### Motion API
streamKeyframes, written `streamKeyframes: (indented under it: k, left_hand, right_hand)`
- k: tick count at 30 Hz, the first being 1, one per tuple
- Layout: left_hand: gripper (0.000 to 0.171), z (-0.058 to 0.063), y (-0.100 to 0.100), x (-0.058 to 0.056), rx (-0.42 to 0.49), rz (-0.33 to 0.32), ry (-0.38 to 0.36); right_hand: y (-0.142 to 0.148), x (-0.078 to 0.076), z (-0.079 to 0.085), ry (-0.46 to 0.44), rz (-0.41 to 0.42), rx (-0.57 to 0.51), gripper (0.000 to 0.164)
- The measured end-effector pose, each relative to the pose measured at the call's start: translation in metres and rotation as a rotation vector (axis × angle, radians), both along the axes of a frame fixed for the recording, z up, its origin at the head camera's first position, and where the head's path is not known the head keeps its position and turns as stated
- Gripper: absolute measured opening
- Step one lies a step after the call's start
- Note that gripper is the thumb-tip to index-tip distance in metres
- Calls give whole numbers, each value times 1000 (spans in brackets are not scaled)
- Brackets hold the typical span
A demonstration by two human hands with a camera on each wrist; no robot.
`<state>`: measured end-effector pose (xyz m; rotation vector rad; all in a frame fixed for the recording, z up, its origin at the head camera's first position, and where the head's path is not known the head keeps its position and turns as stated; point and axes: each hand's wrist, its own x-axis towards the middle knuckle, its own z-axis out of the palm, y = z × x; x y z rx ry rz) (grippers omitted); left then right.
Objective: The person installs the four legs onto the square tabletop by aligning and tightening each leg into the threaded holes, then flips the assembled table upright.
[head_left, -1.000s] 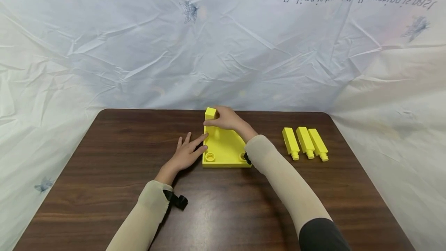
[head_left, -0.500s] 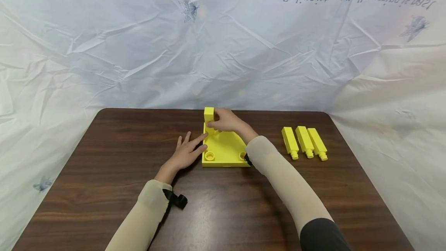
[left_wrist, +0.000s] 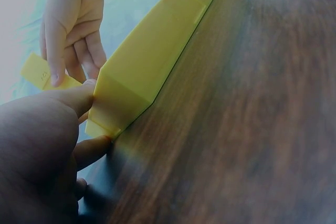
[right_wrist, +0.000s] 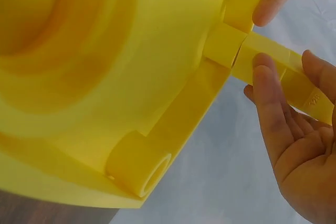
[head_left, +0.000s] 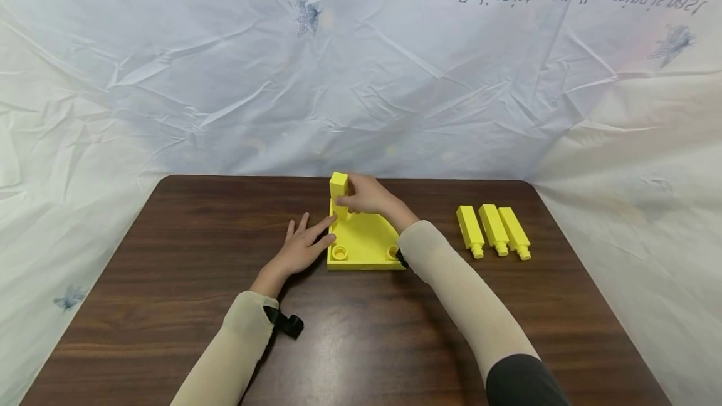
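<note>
A yellow base plate (head_left: 368,237) with a raised rim and round sockets at its corners lies on the table. At its far left corner stands an upright square yellow leg (head_left: 338,185), pinched between the thumb and fingers of my right hand (head_left: 372,195). In the right wrist view the leg (right_wrist: 311,97) meets the corner socket end to end, a thin seam showing between them. My left hand (head_left: 300,250) lies beside the plate, fingers spread and straight, thumb and index tips against its left edge. The leg's lower end is partly hidden by fingers in the head view.
Three more yellow legs (head_left: 493,230) with stepped round ends lie side by side on the right of the brown wooden table (head_left: 169,281). A white printed sheet (head_left: 361,80) hangs behind the table and along its sides.
The leg has turned about its upright axis in my right hand, whose thumb and fingers have shifted slightly on it. My left hand and the plate stay in place.
</note>
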<state>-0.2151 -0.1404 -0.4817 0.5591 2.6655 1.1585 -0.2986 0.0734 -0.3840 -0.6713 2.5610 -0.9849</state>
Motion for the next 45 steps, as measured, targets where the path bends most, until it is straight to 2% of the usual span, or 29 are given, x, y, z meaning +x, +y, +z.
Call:
streamKeyframes:
  k: [8, 15, 21, 28, 32, 39, 45]
  left_hand:
    - [62, -1, 1, -1, -9, -2, -7]
    - [62, 0, 0, -1, -1, -2, -3]
    - [62, 1, 1, -1, -7, 2, 0]
    - [62, -2, 0, -3, -4, 1, 5]
    - [62, -2, 0, -2, -3, 1, 4]
    - [63, 0, 0, -1, 5, -3, 7]
    - [63, 0, 0, -1, -7, -2, 4]
  right_hand:
    - [0, 2, 0, 5, -30, 8, 31]
    - [-3, 2, -2, 31, -56, -15, 53]
    - [-4, -1, -4, 46, -60, -12, 56]
    - [-3, -1, -5, 60, -101, 32, 78]
    - [-1, -2, -4, 103, -91, 61, 73]
    - [1, -3, -4, 107, -37, 29, 24]
    - [1, -1, -3, 129, -45, 35, 24]
